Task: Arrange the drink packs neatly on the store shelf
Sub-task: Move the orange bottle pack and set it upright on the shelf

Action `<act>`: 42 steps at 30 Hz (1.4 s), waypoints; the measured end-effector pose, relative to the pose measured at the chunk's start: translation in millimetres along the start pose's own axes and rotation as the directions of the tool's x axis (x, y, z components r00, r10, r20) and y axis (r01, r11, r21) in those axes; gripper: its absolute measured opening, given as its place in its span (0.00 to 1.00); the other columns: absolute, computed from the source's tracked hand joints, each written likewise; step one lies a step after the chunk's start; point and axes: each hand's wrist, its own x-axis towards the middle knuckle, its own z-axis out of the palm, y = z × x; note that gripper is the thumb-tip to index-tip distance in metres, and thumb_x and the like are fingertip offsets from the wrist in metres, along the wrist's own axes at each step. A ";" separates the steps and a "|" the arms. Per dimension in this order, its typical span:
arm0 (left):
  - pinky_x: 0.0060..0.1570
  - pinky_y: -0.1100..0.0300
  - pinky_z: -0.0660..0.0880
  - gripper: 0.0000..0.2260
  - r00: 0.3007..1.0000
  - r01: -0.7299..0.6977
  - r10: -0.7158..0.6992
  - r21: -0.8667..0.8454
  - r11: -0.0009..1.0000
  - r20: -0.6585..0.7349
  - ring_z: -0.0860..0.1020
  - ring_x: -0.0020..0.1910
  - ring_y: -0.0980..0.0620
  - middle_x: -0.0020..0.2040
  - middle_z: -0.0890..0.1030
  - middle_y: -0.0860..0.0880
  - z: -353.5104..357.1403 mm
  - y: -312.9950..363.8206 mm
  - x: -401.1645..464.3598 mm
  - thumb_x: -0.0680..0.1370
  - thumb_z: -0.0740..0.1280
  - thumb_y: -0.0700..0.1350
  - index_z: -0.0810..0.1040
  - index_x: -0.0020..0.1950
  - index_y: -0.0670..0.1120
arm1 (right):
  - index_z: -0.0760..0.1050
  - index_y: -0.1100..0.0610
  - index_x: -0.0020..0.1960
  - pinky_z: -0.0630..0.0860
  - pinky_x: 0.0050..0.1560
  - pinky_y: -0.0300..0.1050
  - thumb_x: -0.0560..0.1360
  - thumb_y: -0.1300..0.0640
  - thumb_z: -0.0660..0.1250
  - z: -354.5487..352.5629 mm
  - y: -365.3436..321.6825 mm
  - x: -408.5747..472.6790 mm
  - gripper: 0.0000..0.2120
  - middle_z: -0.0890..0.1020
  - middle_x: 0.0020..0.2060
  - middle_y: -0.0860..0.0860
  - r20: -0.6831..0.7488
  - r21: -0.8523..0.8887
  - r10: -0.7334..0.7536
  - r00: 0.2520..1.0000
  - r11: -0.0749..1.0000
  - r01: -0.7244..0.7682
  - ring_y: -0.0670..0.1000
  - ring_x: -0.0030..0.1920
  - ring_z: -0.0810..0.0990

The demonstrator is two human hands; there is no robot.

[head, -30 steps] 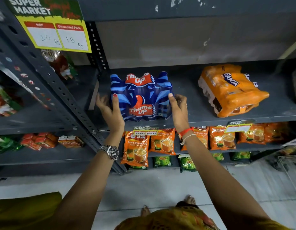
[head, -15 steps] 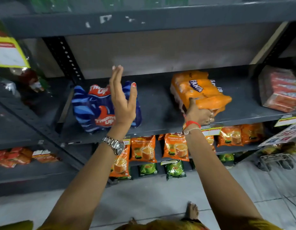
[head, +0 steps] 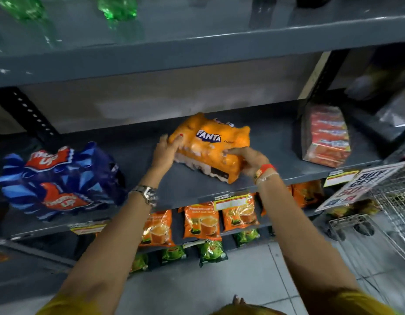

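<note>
An orange Fanta pack lies slanted on the grey middle shelf, near its centre. My left hand grips the pack's left end. My right hand holds its front right side, fingers curled over the wrap. A blue Thums Up pack rests at the shelf's left end, apart from both hands. A red-orange drink pack stands at the right end of the same shelf.
Green bottles stand on the shelf above. Orange tea pouches and green pouches hang on the lower shelves. A wire trolley with a printed sign is close on the right. Dark uprights frame the bay.
My left hand left the Thums Up pack and came across to the Fanta pack's left end. My right hand has closed on the Fanta pack, which has turned and shifted towards the shelf's middle.
</note>
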 end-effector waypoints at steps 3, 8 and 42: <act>0.38 0.66 0.73 0.14 0.974 0.139 -0.133 -0.022 0.990 0.183 0.78 0.49 0.47 0.49 0.82 0.40 -2.3 -2.1 2.8 0.72 0.70 0.45 0.79 0.52 0.37 | 0.71 0.60 0.66 0.78 0.51 0.50 0.69 0.65 0.72 -24.1 -26.0 24.3 0.27 0.77 0.64 0.59 0.184 -0.111 0.028 0.983 0.994 -0.008 0.54 0.49 0.80; 0.38 0.65 0.71 0.13 0.989 0.116 -0.118 0.024 0.993 0.091 0.78 0.42 0.56 0.46 0.81 0.48 -6.9 -7.4 -6.8 0.64 0.76 0.41 0.79 0.47 0.46 | 0.65 0.60 0.67 0.74 0.63 0.59 0.65 0.64 0.76 -31.2 -27.1 47.4 0.34 0.75 0.65 0.57 0.296 -0.289 -0.096 0.950 0.940 0.185 0.60 0.63 0.76; 0.71 0.54 0.55 0.47 0.984 0.177 -0.137 -0.477 0.861 0.117 0.62 0.72 0.56 0.75 0.62 0.56 73.8 9.3 -79.8 0.60 0.53 0.77 0.54 0.75 0.57 | 0.71 0.61 0.64 0.77 0.55 0.40 0.81 0.58 0.55 -24.3 22.8 37.2 0.15 0.76 0.60 0.59 0.080 -0.025 -0.538 0.839 0.841 0.541 0.54 0.60 0.74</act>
